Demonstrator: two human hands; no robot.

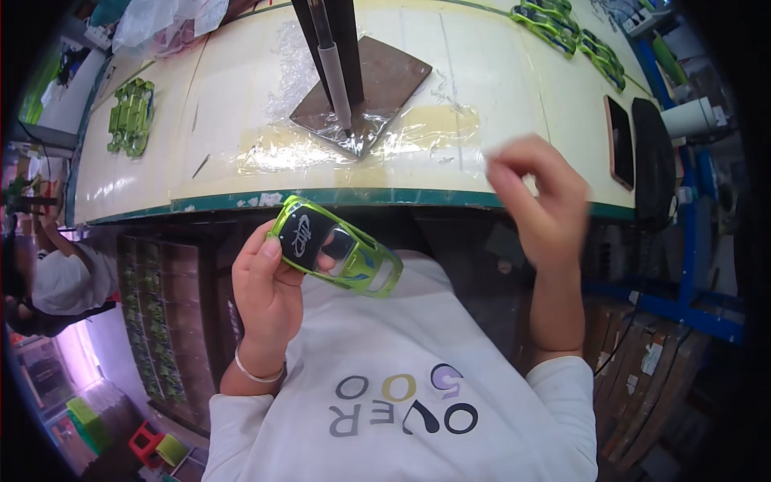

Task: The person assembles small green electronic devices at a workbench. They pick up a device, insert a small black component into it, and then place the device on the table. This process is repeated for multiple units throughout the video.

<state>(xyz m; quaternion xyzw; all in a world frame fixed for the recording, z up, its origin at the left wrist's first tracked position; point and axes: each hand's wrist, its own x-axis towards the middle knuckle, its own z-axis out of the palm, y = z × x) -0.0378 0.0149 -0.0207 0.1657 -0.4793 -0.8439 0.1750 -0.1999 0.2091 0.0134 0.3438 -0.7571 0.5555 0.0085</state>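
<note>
A bright green toy car body shell (358,265) with a black panel at one end is tilted in front of my chest, just off the table's near edge. My left hand (267,281) grips it by the black-panel end, thumb on top and fingers underneath. Over the table's front edge on the right, my right hand (548,201) is raised apart from the shell and blurred by motion. Its thumb and index finger curl together in a pinch. Whether something small is between them cannot be made out.
On the pale table (217,96) stands a dark post on a brown metal plate (401,68) wrapped in clear film. Green car shells (131,118) lie at left, several more (554,28) at far right. A phone (618,140) lies right; another person (68,277) is at far left.
</note>
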